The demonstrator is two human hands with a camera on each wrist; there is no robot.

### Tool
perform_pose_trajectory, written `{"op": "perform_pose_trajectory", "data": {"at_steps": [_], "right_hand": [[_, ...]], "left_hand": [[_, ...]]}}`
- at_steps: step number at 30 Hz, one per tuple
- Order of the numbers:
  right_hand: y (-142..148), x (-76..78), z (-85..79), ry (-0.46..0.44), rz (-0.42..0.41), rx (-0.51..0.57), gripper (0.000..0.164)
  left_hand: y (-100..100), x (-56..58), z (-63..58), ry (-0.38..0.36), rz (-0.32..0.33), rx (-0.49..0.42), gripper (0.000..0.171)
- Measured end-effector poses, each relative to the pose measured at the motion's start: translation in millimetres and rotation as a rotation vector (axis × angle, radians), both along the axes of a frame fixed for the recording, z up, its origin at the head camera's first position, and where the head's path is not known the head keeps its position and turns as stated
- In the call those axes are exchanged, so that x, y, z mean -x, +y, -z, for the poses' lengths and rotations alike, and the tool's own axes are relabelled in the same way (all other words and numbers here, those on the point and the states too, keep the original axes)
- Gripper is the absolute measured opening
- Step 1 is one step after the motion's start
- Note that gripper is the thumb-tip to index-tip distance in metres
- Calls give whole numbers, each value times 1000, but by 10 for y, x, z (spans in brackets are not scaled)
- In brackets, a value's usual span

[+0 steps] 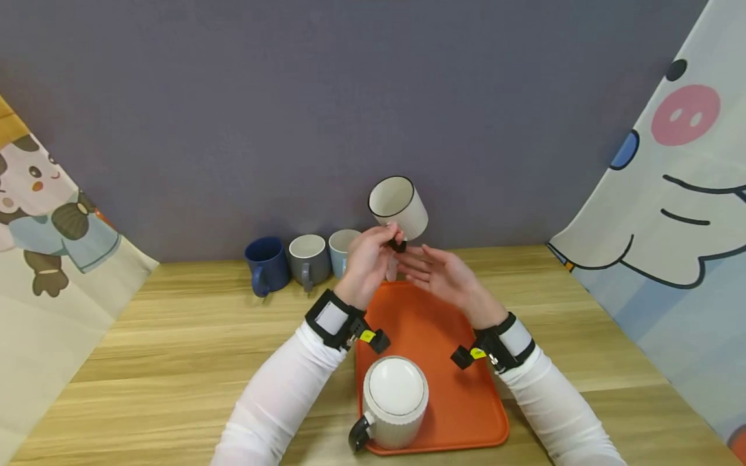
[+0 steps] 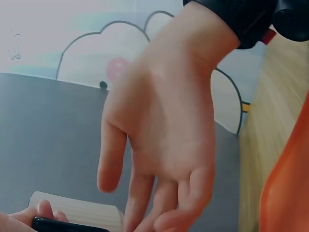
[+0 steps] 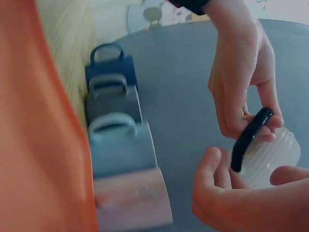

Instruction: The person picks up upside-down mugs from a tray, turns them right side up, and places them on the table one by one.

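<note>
Raised above the table's back edge, a white ribbed mug (image 1: pixel 410 213) with a black rim and black handle tilts in my left hand (image 1: pixel 368 259). The left fingers and thumb pinch its handle (image 3: pixel 251 137), seen from the side in the right wrist view. My right hand (image 1: pixel 440 278) is just below and right of the mug, its palm turned up and fingers loosely extended. In the left wrist view the right palm (image 2: pixel 169 116) fills the middle. Below the arms, a similar white mug (image 1: pixel 396 408) with a black handle stands upside down on an orange tray (image 1: pixel 460 414).
Against the grey back wall (image 1: pixel 291 116) stand a dark blue mug (image 1: pixel 268 262), a grey mug (image 1: pixel 311 262), a light blue mug (image 1: pixel 339 249) and a pink mug (image 3: pixel 140 203) in a row. Printed curtains (image 1: pixel 641 226) hang at both sides of the wooden table (image 1: pixel 204 362).
</note>
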State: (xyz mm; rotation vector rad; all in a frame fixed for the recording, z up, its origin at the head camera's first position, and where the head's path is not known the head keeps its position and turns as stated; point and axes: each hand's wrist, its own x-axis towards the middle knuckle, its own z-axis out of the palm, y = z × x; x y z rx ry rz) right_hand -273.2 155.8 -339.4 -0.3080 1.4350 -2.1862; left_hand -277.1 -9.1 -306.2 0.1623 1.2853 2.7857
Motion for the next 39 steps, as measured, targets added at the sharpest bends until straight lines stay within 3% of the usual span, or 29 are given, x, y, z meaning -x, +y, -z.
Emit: {"op": "perform_pose_trajectory", "data": {"at_steps": [5,9,20,24,27,33,39], "right_hand": [[106,22,31,111,38,-127,62],[194,15,72,173,96,-227,64],[486,-55,305,502,366,-703,57],[563,-94,402,678,471,-964,47],[599,-133,444,789,508,-1100,42],[663,-205,522,906,514,-1256,46],[709,-302,592,1017,552,-1305,40]], "left_hand": [[47,77,6,-83,-12,9,22],[85,133,47,-101,-9,53,26],[257,273,173,-90,-81,118,22],[330,282,207,-123,-72,147,17],[377,285,226,-154,-56,154,16],[464,310,283,-185,-7,170,11],[544,351,373,-207,8,197,6]]}}
